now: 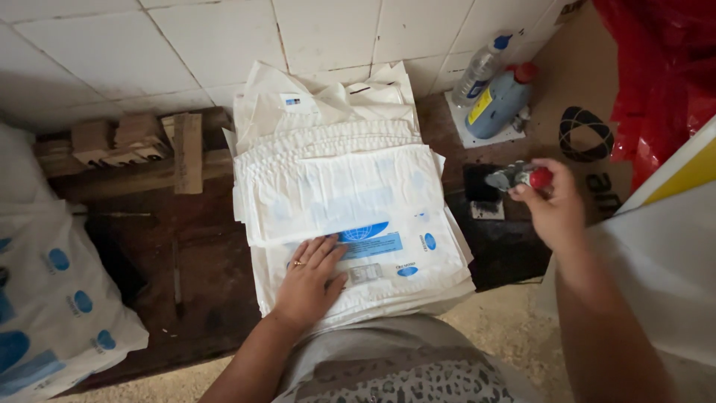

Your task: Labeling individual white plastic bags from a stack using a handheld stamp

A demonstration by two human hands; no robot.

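A stack of white flat bags (350, 194) with blue round and band-shaped prints lies on a dark wooden bench (194, 261). My left hand (309, 280) rests flat on the top bag near its front edge, fingers spread, a ring on one finger. To the right, my right hand (548, 201) is raised above the bench edge and grips a small hand stamp (518, 177) with a red knob and grey body. Just below the stamp sits a black ink pad (481, 190).
Two plastic bottles, one clear (481, 71) and one blue-grey with a red cap (500, 104), stand at the back right. Wooden blocks (142, 145) lie at the back left. More printed bags (52, 298) pile at the left. Red plastic (664, 75) hangs at the right.
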